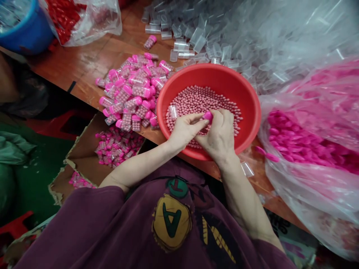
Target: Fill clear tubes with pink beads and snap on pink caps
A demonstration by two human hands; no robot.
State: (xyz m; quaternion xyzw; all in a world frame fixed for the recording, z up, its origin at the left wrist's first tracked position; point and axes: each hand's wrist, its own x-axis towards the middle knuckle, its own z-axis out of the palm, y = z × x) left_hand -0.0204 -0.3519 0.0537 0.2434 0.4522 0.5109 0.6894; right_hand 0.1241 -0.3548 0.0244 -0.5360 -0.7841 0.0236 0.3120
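Over the red bowl (254,108), my left hand (181,131) and my right hand (221,132) meet with their fingers closed around a pink cap (208,116). Whatever is under the cap is hidden by my fingers. Small pink beads (196,97) cover the bottom of the bowl. One clear plastic container (173,111) lies on the beads, just beyond my left hand. A pile of capped containers filled with beads (131,89) lies on the table, left of the bowl.
Clear containers (182,46) are heaped behind the bowl. To the right, a plastic bag (291,179) holds pink caps (303,145). Below the table's left edge stands a cardboard box (84,145) with more filled containers. A blue tub (36,30) and red pieces (63,18) occupy the far left.
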